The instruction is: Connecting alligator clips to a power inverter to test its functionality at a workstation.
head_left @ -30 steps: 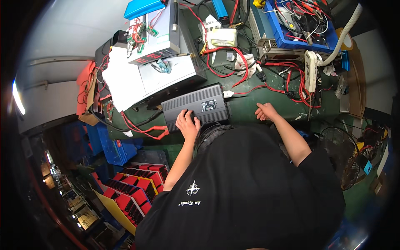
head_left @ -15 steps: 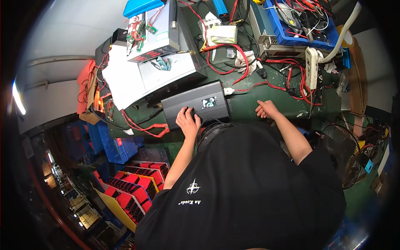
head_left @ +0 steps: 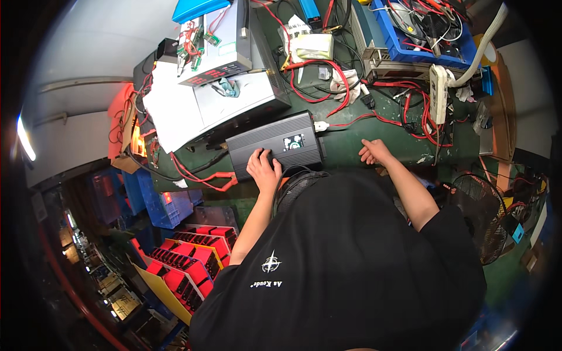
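Observation:
A black box with a ribbed metal case (head_left: 263,133), which looks like a power inverter, lies slightly tilted at the front of the green bench. Its small screen (head_left: 294,143) is lit. My left hand (head_left: 264,169) rests on its near edge, fingers spread and gripping nothing. In the right end of the box sits a white plug (head_left: 321,126) with a red lead. Red-sleeved leads (head_left: 225,182) and a black cable meet its left end. To the right, apart from the box, my right hand (head_left: 375,153) lies on the bench, fingers loosely bent, thumb apart, holding nothing visible.
White paper (head_left: 170,111) covers part of a grey instrument (head_left: 240,105) behind the box. Tangled red and black cables (head_left: 410,105) lie beside a white power strip (head_left: 438,93). A blue bin (head_left: 433,55) of parts stands far right. A fan (head_left: 480,205) is below right.

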Tool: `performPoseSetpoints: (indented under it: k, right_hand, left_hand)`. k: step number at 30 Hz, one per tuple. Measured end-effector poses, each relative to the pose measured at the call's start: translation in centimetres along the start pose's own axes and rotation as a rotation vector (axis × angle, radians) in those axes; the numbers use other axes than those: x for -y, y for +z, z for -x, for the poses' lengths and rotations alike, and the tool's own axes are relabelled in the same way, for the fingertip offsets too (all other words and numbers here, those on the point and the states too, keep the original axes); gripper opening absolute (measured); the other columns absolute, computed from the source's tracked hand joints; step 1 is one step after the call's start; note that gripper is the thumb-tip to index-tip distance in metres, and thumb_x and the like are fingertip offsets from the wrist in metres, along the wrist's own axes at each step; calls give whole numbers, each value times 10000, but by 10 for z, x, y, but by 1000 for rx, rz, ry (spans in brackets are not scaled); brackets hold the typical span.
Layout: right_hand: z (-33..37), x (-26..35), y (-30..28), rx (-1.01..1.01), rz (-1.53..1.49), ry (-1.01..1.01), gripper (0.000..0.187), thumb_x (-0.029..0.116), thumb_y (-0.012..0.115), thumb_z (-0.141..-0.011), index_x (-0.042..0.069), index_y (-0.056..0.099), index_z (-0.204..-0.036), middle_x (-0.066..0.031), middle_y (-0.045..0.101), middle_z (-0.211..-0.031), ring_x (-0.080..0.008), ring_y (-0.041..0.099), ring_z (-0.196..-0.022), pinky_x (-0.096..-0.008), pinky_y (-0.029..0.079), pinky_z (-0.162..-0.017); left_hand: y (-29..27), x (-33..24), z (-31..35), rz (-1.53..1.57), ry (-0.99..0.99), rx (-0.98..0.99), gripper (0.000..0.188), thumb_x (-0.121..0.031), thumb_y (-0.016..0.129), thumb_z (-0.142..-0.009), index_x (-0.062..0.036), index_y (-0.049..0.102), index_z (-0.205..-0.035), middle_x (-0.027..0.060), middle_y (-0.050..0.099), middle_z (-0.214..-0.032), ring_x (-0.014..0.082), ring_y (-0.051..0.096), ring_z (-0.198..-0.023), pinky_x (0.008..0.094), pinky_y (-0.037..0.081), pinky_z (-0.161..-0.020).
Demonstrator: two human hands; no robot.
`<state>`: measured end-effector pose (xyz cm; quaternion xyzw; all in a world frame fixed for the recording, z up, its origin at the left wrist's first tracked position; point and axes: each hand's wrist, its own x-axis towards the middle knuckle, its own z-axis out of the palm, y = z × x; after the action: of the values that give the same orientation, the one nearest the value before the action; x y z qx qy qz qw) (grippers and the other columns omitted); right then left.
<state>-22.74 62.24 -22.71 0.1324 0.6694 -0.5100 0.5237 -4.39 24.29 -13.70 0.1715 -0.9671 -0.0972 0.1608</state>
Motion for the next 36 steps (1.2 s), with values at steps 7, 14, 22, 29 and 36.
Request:
performPoseSetpoints:
  k: [7,14,22,29,36]
  right_hand:
    - [-1,0,0,1,10,0,595,470,517,-1095,-59,745,-944,-160,745,-730,-179,630,-466,-299,501,-452]
    - [-1,0,0,3,3,7,593,466,517,-1094,-61,749,-950,-161,747,-731,-179,635,-474,-300,502,-455]
    - [0,0,0,0,13,-4,599,475,519,-1091,-59,748,-944,-162,750,-734,-180,637,-473,-299,505,-453]
    - [-1,-1,1,-8,15,-2,607,485,522,-1092,-55,748,-933,-160,748,-727,-176,632,-465,-297,504,-447]
    - [-1,-2,1,-9,2,-9,604,486,527,-1092,-51,747,-926,-160,747,-725,-178,630,-461,-299,499,-441]
  left_hand:
    - [1,0,0,-3,-2,-9,411,-215,686,-866,-90,642,-1255,130,562,-1376,358,514,-1315,514,364,-1086]
    - [2,1,0,-6,-1,-12,409,-223,684,-865,-93,647,-1251,129,566,-1372,355,513,-1314,505,361,-1085]
    - [2,1,0,8,-6,-9,409,-233,682,-868,-92,650,-1251,127,567,-1373,353,513,-1314,506,355,-1090]
    - [1,1,-1,2,-2,-12,414,-216,688,-861,-97,646,-1255,127,568,-1374,354,515,-1314,507,360,-1088]
    - [-1,-1,-1,13,-2,-14,409,-207,688,-862,-93,644,-1252,130,567,-1373,357,514,-1315,508,362,-1089]
